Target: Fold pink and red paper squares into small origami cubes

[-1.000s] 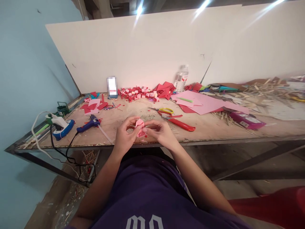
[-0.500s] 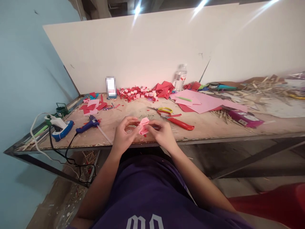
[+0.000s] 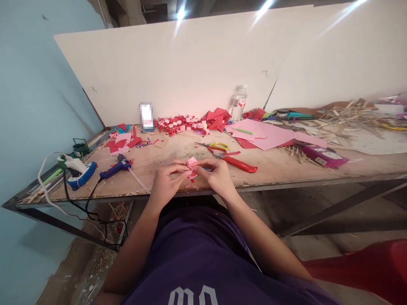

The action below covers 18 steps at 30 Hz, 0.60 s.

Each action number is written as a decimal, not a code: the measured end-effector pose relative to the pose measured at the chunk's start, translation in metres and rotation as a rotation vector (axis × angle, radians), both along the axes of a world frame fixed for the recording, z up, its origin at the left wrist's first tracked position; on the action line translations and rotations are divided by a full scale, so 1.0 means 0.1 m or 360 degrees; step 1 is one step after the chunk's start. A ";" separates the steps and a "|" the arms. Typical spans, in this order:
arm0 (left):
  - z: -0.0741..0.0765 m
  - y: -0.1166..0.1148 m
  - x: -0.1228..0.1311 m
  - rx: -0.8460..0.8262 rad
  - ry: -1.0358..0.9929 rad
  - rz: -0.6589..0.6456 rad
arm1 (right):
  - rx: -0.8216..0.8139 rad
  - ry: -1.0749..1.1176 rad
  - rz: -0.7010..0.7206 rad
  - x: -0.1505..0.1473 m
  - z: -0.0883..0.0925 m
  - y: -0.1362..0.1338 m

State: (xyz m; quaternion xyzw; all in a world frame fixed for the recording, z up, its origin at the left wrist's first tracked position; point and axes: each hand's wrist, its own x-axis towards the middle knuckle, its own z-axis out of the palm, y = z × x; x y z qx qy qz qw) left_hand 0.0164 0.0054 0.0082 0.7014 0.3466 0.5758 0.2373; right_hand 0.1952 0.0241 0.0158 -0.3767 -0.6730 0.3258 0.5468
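A small folded piece of pink paper (image 3: 192,162) is held just above the table's front edge. My left hand (image 3: 168,180) pinches it from the left with thumb and fingers. From the right, my right hand (image 3: 216,174) grips the same paper. The fingertips of both hands nearly meet and cover part of its lower folds. Behind my right hand lie a red utility knife (image 3: 240,164) and scissors (image 3: 219,147) with yellow and red handles. A pile of small red and pink folded cubes (image 3: 181,124) sits farther back.
At the left are a blue glue gun (image 3: 112,169) and a power strip (image 3: 82,177) with cables. A phone (image 3: 146,116) and a bottle (image 3: 238,103) stand by the board. Pink sheets (image 3: 273,134), a purple pack (image 3: 324,156) and sticks lie right.
The pink paper has changed shape between my fingers: its top now looks like a small squarish face. My hands stay close together around it. The view has shifted slightly.
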 end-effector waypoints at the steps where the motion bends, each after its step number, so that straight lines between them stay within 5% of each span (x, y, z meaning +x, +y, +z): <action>1: 0.00 0.00 0.00 0.0002 0.0011 0.0011 | 0.0006 0.0009 0.0007 0.00 0.00 0.00; 18: 0.03 -0.01 0.04 -0.0294 -0.0338 0.0111 | -0.0152 -0.0029 0.0271 -0.02 0.05 -0.07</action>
